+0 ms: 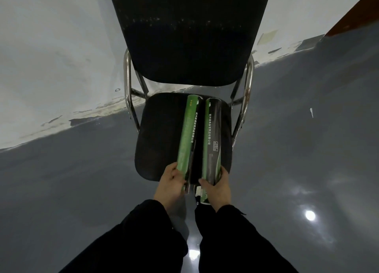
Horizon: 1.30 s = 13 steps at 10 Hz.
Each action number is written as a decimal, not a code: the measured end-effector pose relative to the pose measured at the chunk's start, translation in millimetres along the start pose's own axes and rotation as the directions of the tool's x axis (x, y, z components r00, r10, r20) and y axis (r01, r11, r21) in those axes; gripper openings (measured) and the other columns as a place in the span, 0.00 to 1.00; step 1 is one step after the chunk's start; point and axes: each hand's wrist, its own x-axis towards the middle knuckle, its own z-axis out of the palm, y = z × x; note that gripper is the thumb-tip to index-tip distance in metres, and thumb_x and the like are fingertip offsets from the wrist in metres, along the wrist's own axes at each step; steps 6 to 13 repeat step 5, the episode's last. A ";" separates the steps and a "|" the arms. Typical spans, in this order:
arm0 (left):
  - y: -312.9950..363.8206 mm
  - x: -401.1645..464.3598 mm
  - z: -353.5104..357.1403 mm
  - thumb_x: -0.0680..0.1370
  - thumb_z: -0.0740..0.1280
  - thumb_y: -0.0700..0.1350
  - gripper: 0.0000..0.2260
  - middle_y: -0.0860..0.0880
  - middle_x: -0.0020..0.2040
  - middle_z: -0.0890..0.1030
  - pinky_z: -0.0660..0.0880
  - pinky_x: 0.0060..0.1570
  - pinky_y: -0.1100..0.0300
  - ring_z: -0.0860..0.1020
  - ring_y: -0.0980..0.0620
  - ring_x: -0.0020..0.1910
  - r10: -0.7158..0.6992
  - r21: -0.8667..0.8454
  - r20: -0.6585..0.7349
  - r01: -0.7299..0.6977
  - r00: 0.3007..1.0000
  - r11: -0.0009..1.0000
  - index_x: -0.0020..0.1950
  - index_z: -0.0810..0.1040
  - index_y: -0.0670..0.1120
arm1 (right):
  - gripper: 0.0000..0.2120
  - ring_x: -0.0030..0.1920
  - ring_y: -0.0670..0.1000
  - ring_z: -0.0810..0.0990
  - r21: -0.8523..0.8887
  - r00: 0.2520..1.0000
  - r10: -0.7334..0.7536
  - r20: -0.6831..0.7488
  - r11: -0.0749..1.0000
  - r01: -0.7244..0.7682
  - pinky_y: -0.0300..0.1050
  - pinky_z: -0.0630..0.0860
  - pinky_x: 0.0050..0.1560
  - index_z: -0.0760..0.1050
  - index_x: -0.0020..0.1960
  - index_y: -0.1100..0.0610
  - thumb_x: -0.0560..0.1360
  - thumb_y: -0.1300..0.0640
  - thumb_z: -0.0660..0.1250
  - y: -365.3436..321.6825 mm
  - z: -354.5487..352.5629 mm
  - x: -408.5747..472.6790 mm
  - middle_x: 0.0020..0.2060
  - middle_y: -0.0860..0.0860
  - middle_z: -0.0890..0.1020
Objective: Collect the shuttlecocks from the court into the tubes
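Two long green-and-black shuttlecock tubes lie side by side on the seat of a black chair (158, 133), their far ends pointing toward the backrest. My left hand (170, 182) grips the near end of the left tube (187, 137). My right hand (217, 187) grips the near end of the right tube (212, 141). The near ends stick out past the seat's front edge. No shuttlecock is visible.
The chair has chrome tube legs (128, 88) and stands against a scuffed white wall (51, 57). Glossy grey floor (297, 149) spreads around it, with a small white scrap (311, 111) lying to the right. My dark sleeves fill the bottom of the view.
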 end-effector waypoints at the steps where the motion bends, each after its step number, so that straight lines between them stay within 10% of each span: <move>1: -5.7 2.5 -7.8 0.85 0.62 0.38 0.12 0.41 0.63 0.78 0.80 0.54 0.48 0.82 0.50 0.52 -0.033 -0.050 0.003 0.034 0.999 0.998 0.68 0.73 0.46 | 0.48 0.68 0.56 0.76 -0.046 1.000 0.010 -0.025 0.999 -0.011 0.57 0.74 0.71 0.55 0.80 0.50 0.69 0.53 0.81 -1.9 17.5 10.8 0.71 0.54 0.73; 13: 8.5 -4.7 -18.3 0.85 0.57 0.37 0.13 0.45 0.57 0.82 0.78 0.57 0.52 0.81 0.50 0.53 0.028 -0.079 -0.052 -0.032 0.998 0.996 0.64 0.78 0.44 | 0.44 0.75 0.61 0.68 -0.243 0.999 -0.019 -0.030 0.970 0.011 0.57 0.67 0.75 0.48 0.83 0.50 0.77 0.52 0.72 -22.0 17.8 40.4 0.77 0.58 0.63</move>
